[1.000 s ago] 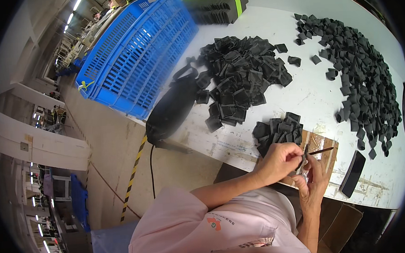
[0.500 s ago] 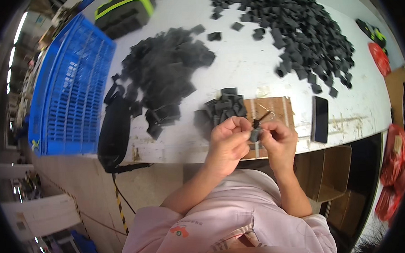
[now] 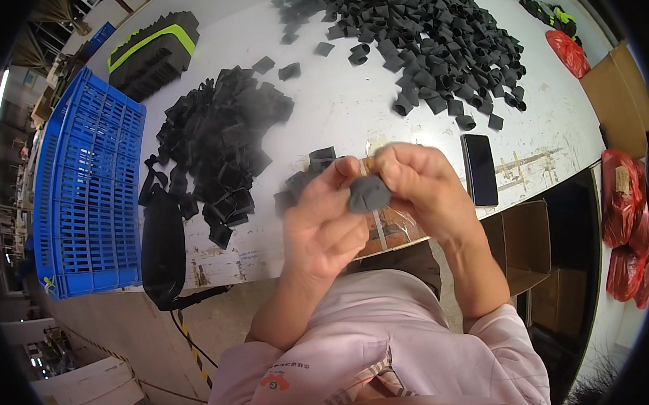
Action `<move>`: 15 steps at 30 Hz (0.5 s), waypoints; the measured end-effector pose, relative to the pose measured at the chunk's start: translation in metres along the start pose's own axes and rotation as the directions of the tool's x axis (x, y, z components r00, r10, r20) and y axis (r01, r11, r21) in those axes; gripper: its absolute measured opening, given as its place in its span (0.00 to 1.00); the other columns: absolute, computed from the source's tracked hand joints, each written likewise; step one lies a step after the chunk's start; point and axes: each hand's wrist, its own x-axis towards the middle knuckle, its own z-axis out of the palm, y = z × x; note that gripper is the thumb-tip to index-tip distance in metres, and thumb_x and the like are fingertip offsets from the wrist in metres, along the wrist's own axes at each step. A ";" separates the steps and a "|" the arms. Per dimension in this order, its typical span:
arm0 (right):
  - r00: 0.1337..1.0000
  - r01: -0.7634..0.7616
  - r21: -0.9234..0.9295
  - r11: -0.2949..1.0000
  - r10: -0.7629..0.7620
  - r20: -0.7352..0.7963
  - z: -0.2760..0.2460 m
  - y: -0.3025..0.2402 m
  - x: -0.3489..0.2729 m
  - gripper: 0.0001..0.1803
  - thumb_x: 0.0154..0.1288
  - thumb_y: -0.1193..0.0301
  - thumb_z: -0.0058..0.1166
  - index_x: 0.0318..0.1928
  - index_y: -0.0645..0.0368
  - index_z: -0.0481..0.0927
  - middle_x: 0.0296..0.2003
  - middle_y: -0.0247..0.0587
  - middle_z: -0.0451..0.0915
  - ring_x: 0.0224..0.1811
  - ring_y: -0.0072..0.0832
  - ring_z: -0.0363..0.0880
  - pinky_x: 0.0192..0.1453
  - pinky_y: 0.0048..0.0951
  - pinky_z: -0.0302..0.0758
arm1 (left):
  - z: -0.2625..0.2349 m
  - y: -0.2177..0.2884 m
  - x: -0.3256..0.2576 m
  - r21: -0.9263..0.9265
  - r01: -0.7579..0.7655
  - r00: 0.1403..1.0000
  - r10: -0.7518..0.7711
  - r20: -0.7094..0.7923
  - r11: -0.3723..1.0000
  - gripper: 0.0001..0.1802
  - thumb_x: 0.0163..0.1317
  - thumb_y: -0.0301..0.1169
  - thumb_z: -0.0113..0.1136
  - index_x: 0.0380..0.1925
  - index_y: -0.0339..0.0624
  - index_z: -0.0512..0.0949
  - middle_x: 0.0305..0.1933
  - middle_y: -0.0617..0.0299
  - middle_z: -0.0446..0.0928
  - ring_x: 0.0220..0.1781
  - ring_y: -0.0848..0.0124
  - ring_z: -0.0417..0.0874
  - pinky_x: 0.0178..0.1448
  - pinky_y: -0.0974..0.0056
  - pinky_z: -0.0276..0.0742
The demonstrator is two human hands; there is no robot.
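Note:
Between my two hands, raised over the table's near edge, is a small dark grey fabric piece point(image 3: 369, 194), round-looking from here. My left hand point(image 3: 327, 217) pinches its left side with thumb and fingers. On its upper right, the curled fingers of my right hand point(image 3: 420, 183) grip it too. Below the hands lies a brown board point(image 3: 393, 230) with a pale strip across it, partly covered by them. A few flat dark pieces point(image 3: 322, 156) lie just beyond my left hand. Whether my right fingers also hold a small tool is hidden.
A heap of flat black pieces point(image 3: 218, 142) lies left of centre, and a bigger heap of tube-shaped ones point(image 3: 433, 43) at the back right. A blue crate point(image 3: 93, 192) and a black pouch point(image 3: 163, 244) stand left. A phone point(image 3: 480, 170) lies right; red bags point(image 3: 624, 209) hang beyond.
My hands have risen closer to the view, and the fabric piece now looks larger and rounded. The thin dark stick seen at my fingers earlier no longer shows. The whole view has shifted.

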 end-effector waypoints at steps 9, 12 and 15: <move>1.000 -0.010 0.038 0.999 0.010 0.013 -0.015 0.037 0.013 0.15 0.64 0.60 0.46 0.25 0.55 0.71 0.18 0.20 0.64 0.19 0.08 0.56 0.20 0.13 0.52 | -0.023 -0.001 0.001 0.029 -0.036 0.984 0.040 -0.173 0.999 0.11 0.60 0.20 0.40 0.42 0.34 0.67 0.26 0.56 0.74 0.07 0.83 0.55 0.12 0.77 0.49; 1.000 0.021 0.031 0.999 -0.022 0.022 -0.017 0.033 0.015 0.15 0.65 0.60 0.45 0.25 0.55 0.71 0.18 0.20 0.64 0.19 0.08 0.55 0.20 0.13 0.52 | -0.013 -0.002 0.005 -0.195 0.066 0.986 -0.094 -0.136 0.979 0.08 0.58 0.21 0.46 0.38 0.39 0.69 0.30 0.59 0.74 0.09 0.84 0.55 0.12 0.77 0.50; 0.997 -0.033 0.076 0.997 0.027 0.077 -0.026 0.050 0.017 0.15 0.65 0.60 0.45 0.25 0.55 0.70 0.19 0.20 0.64 0.18 0.08 0.55 0.20 0.13 0.52 | -0.020 -0.010 -0.002 0.189 -0.070 0.968 0.112 -0.222 0.979 0.10 0.60 0.20 0.42 0.42 0.35 0.67 0.27 0.59 0.72 0.07 0.83 0.56 0.12 0.77 0.50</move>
